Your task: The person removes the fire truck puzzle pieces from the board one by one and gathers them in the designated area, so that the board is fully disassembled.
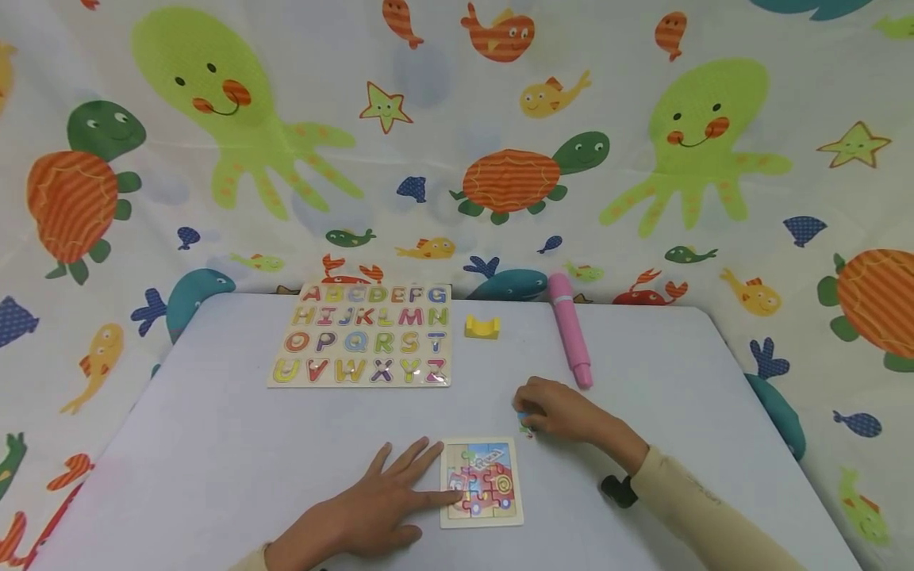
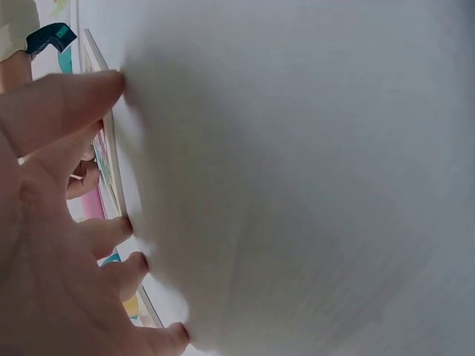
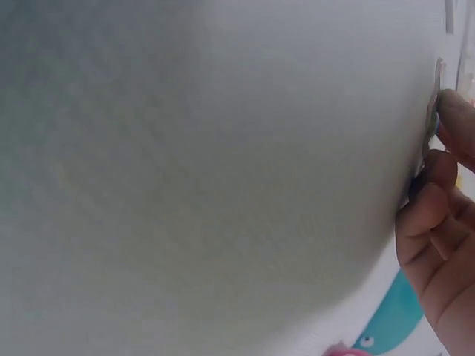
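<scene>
Head view: the puzzle tray [image 1: 482, 523] is seen largely filled, though its far left corner looks bare, so the assembly is judged well advanced. At least one puzzle piece [image 1: 527, 432] is left outside, just right of the tray; it appears pinched by the right hand's [image 1: 564, 410] curled fingers. The tray is touched by the left hand [image 1: 374, 507], fingers spread apart.
</scene>
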`<action>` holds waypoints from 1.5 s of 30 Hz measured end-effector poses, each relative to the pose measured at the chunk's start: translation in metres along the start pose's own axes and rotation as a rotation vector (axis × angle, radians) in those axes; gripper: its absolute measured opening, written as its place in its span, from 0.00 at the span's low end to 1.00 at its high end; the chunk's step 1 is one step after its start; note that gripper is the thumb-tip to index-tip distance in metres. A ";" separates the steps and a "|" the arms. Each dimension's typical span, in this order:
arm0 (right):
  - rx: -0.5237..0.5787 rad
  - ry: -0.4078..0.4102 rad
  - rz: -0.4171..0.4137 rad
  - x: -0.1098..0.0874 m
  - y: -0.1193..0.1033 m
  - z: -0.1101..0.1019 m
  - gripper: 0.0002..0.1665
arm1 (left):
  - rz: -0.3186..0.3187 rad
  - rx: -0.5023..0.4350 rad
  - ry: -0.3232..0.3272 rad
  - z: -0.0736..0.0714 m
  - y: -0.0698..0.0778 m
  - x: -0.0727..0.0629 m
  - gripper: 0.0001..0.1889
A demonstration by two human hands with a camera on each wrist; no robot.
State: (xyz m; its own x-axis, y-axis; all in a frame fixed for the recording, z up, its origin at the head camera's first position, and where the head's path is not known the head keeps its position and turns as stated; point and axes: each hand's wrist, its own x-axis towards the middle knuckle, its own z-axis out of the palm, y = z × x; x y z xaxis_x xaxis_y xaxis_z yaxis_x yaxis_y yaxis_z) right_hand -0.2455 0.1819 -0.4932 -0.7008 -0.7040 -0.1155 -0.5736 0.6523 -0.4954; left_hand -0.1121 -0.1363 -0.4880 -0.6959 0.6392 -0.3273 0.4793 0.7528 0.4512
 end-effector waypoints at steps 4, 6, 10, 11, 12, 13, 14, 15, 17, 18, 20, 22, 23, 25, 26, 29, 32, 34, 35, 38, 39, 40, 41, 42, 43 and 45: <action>-0.063 0.016 0.000 0.001 -0.007 0.001 0.14 | -0.002 0.001 0.002 -0.001 -0.001 0.000 0.34; -0.104 0.029 -0.014 0.001 -0.013 0.004 0.18 | -0.001 -0.003 -0.001 -0.001 -0.001 0.000 0.34; -0.169 0.025 -0.123 0.004 -0.029 0.010 0.21 | 0.005 -0.008 -0.003 -0.001 -0.001 -0.001 0.34; -0.181 0.011 -0.161 0.005 -0.034 0.012 0.22 | 0.008 -0.004 -0.002 -0.001 -0.001 -0.001 0.34; -0.188 -0.008 -0.196 0.006 -0.038 0.013 0.22 | 0.011 0.001 -0.001 -0.001 -0.001 -0.001 0.34; -0.190 -0.027 -0.232 0.007 -0.043 0.014 0.22 | 0.013 0.006 -0.001 -0.001 -0.001 -0.001 0.34; -0.193 -0.048 -0.259 0.007 -0.047 0.015 0.22 | 0.016 0.010 -0.001 -0.001 -0.001 -0.001 0.34; -0.193 -0.067 -0.278 0.008 -0.051 0.016 0.22 | 0.017 0.013 -0.004 -0.001 -0.001 -0.001 0.34; -0.190 -0.097 -0.295 0.009 -0.056 0.019 0.22 | 0.021 0.019 -0.007 -0.001 -0.001 0.000 0.34; -0.191 -0.107 -0.296 0.010 -0.058 0.019 0.22 | 0.021 0.019 -0.010 -0.001 -0.001 0.000 0.33; -0.207 -0.119 -0.292 0.011 -0.059 0.021 0.21 | 0.021 0.018 -0.014 -0.001 0.000 0.000 0.33; -0.239 -0.127 -0.285 0.013 -0.060 0.023 0.21 | 0.020 0.018 -0.016 -0.001 0.000 0.000 0.33; -0.256 -0.130 -0.283 0.014 -0.060 0.024 0.21 | 0.019 0.017 -0.016 -0.001 0.000 0.000 0.33; -0.291 -0.132 -0.280 0.015 -0.061 0.024 0.22 | 0.018 0.019 -0.017 -0.001 0.000 0.000 0.33; -0.308 -0.131 -0.282 0.016 -0.062 0.024 0.22 | 0.018 0.021 -0.017 -0.001 0.000 0.000 0.33; -0.353 -0.131 -0.286 0.018 -0.066 0.023 0.23 | 0.017 0.027 -0.014 -0.001 -0.001 0.000 0.33; -0.397 -0.134 -0.286 0.020 -0.071 0.023 0.24 | 0.015 0.023 -0.013 0.000 -0.001 0.001 0.33; -0.423 -0.136 -0.283 0.021 -0.074 0.022 0.25 | 0.011 0.018 -0.010 0.000 -0.001 0.000 0.33; -0.437 -0.136 -0.282 0.021 -0.075 0.023 0.25 | 0.010 0.015 -0.009 0.000 -0.001 0.000 0.33; -0.455 -0.137 -0.286 0.022 -0.077 0.023 0.25 | 0.007 0.008 -0.006 -0.001 -0.001 -0.001 0.33; -0.453 -0.137 -0.284 0.023 -0.077 0.023 0.25 | 0.008 0.009 -0.006 -0.001 -0.001 -0.001 0.33; -0.448 -0.139 -0.282 0.023 -0.077 0.024 0.25 | 0.009 0.009 -0.005 -0.001 -0.001 -0.001 0.33; -0.440 -0.141 -0.278 0.023 -0.077 0.024 0.25 | 0.009 0.006 -0.007 -0.001 -0.001 -0.001 0.33; -0.421 -0.146 -0.269 0.022 -0.078 0.024 0.24 | 0.009 0.006 -0.006 -0.001 -0.001 -0.001 0.33; -0.403 -0.152 -0.255 0.022 -0.078 0.024 0.24 | 0.009 0.007 -0.006 -0.001 -0.001 -0.001 0.33; -0.359 -0.169 -0.225 0.021 -0.079 0.025 0.24 | 0.008 0.007 -0.004 0.000 -0.001 0.000 0.33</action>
State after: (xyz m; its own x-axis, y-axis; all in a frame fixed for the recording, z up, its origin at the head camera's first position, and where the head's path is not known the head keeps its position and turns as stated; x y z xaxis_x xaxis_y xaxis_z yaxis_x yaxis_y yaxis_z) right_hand -0.2046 0.1082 -0.4778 -0.4795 -0.8561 -0.1927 -0.8356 0.5125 -0.1978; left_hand -0.1126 -0.1372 -0.4880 -0.6896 0.6462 -0.3270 0.4888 0.7484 0.4483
